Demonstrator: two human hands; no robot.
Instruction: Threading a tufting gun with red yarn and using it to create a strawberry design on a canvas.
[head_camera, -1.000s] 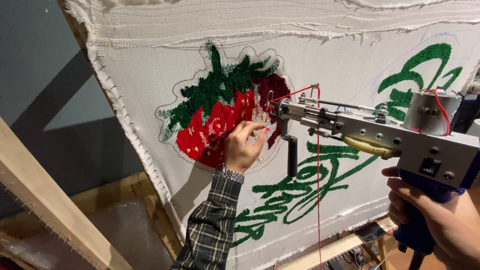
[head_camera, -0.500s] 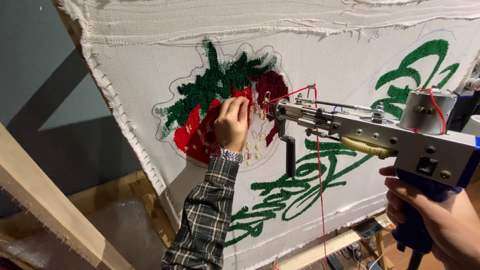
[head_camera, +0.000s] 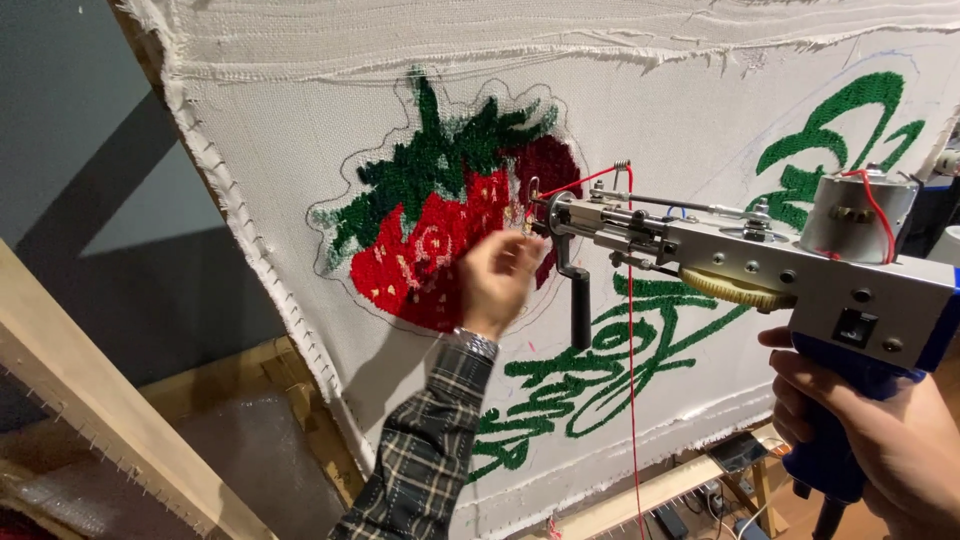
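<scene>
Stretched white cloth (head_camera: 300, 180) on a wooden frame (head_camera: 90, 400) fills the view. Right hand (head_camera: 880, 440) grips the tufting gun (head_camera: 760, 270). Left hand (head_camera: 497, 280), fingers loosely curled and holding nothing, is beside its needle tip.

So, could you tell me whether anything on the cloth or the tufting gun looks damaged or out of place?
Nothing looks damaged. The backing cloth has frayed edges, and inside the red strawberry small pale patches remain untufted near the left hand. The right hand grips the tufting gun; its red yarn hangs straight.

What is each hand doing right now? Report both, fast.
Left hand: fingers loosely curled at the red strawberry tufting, holding nothing visible.
Right hand: closed around the blue grip of the tufting gun.
</scene>
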